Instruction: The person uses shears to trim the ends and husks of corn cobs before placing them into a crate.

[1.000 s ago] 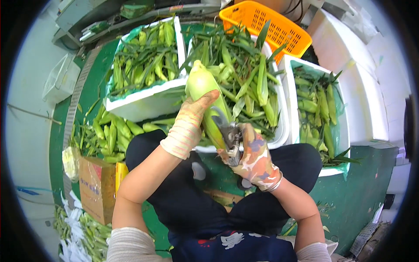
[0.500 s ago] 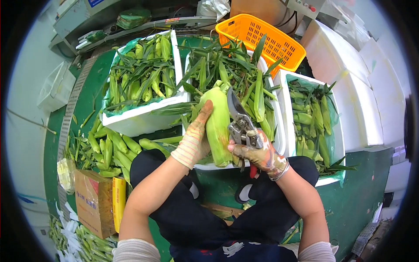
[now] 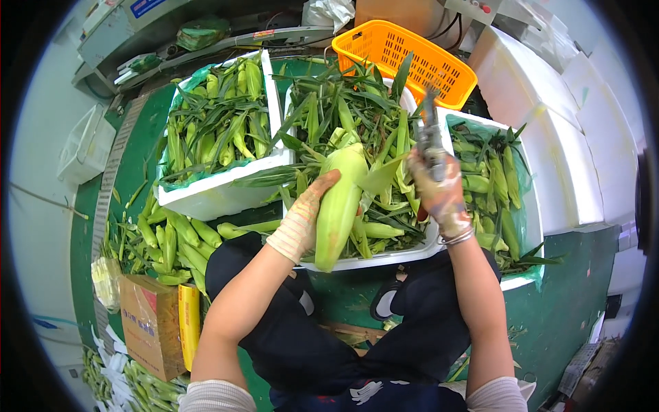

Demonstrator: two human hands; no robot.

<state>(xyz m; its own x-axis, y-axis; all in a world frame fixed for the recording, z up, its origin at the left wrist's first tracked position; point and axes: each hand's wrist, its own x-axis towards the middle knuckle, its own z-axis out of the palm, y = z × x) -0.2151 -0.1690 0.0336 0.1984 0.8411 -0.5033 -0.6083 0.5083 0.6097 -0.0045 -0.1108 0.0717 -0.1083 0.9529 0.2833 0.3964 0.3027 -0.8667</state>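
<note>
My left hand [image 3: 302, 216], in a striped glove, is wrapped round a thick ear of corn [image 3: 338, 213] in its pale green husk. The ear is tilted, its cut end pointing away from me. A loose husk leaf [image 3: 384, 176] sticks out from it toward my right hand [image 3: 439, 189]. In that hand, gloved and smeared by motion, are pruning shears [image 3: 431, 137] with the blades pointing up and away. The shears are apart from the ear. Beneath both hands is a white tub [image 3: 384, 259] heaped with husk leaves and stalk trimmings.
White foam boxes of corn stand left [image 3: 226, 189] and right [image 3: 532, 220] of the tub. An orange basket [image 3: 446, 69] is behind it. Loose ears [image 3: 182, 230] lie on the green floor at left, near a cardboard box [image 3: 147, 329]. Large white foam boxes [image 3: 549, 137] line the right.
My right hand has moved right and away from the ear with the shears. A husk leaf now stands out from the ear's side. My left hand has kept hold, tilting the ear slightly.
</note>
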